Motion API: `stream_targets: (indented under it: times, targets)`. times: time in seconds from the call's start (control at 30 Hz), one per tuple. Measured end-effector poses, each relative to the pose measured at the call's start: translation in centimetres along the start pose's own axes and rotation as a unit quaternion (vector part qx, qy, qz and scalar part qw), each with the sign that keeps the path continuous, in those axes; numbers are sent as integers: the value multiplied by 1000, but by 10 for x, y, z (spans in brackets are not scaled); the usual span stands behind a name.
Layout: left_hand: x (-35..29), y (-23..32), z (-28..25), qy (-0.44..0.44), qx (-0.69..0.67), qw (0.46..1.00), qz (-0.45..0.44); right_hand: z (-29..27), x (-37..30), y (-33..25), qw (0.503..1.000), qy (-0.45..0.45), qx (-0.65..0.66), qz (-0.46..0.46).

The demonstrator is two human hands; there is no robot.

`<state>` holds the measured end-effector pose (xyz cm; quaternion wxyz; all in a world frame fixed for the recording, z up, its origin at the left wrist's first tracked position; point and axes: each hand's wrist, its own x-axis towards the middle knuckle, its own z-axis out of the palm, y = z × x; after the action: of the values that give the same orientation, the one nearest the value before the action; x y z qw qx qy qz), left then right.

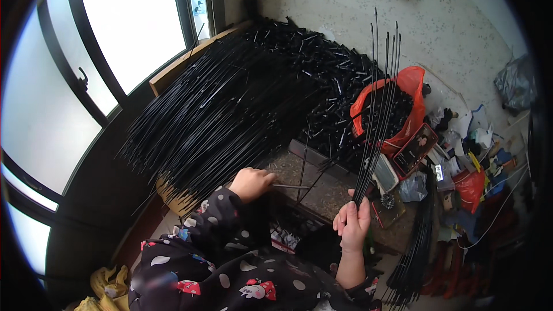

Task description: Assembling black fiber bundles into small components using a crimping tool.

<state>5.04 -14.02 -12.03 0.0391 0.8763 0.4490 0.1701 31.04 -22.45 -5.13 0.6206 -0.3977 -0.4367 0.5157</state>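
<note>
My right hand (352, 222) is closed round the lower ends of several long thin black rods (377, 121), which stand nearly upright and fan out a little toward their tips. To its left, my left hand (252, 185) is curled in a fist at the table's near edge. A short thin grey rod (291, 186) sticks out of that fist to the right. Just beyond it, a few thin dark rods cross over the worn tabletop (288, 168). A large heap of long black rods (224, 109) lies beyond my left hand, their near ends overhanging the edge.
Short black tubular pieces (328, 63) are piled at the back. More fill a red plastic bag (417, 89). A phone (416, 148) leans beside it, near mixed clutter (472, 155). Another bundle of black rods (412, 253) hangs at the lower right. Windows (127, 17) line the left.
</note>
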Motion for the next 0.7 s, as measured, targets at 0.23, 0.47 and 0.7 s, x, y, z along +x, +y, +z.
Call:
stream_targets:
  times: [0.23,0.47,0.7]
  targets:
    - [38,93,14,6,-111,988,-109,18,16,23,999,-7,49,3]
    - [40,78,15,169,-120,968,-139,-9,-3,-10,999,1,29,-39]
    - [42,51,-92,213,-330,898,-200,-22,-8,-25,995,-23,50,-79]
